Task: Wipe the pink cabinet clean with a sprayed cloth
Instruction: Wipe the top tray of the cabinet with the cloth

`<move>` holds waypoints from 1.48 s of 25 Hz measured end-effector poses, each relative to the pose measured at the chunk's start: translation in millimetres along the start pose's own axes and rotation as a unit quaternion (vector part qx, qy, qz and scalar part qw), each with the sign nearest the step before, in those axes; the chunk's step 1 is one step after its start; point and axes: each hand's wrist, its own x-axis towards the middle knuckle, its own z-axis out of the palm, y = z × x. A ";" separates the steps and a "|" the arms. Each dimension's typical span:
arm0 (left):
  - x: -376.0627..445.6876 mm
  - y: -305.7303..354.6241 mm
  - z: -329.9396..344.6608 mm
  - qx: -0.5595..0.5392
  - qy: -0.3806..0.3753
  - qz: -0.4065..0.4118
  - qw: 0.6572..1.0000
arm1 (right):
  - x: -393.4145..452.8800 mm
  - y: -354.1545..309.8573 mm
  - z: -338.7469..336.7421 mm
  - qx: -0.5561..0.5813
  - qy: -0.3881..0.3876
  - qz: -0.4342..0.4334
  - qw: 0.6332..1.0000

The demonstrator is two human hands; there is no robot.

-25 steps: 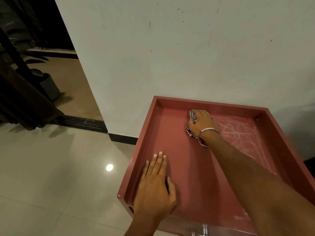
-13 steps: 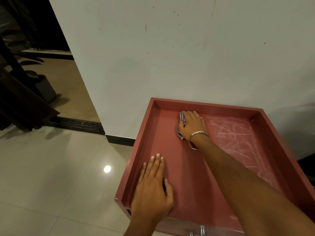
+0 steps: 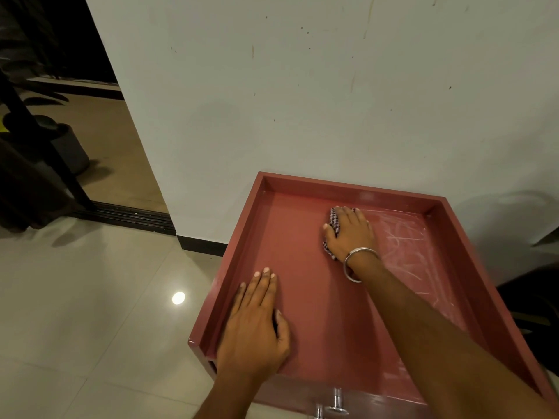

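Observation:
The pink cabinet stands against a white wall, its recessed top ringed by a raised rim. My right hand, with a silver bangle at the wrist, presses a checkered cloth flat onto the far middle of the top; only the cloth's left edge shows under the fingers. My left hand lies palm down with fingers spread on the near left part of the top, holding nothing. Whitish wipe streaks cover the right part of the surface.
A metal handle sticks out of the cabinet's front at the bottom edge. Glossy tiled floor spreads to the left. A dark doorway with a door track and a grey pot lies at far left.
My right hand has slid the cloth a little to the left along the back of the cabinet top. My left hand has stayed planted in place.

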 end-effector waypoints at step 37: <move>3.0 -3.9 4.6 0.027 -0.009 0.017 0.999 | -114.1 54.6 -31.5 -0.004 0.021 0.035 0.999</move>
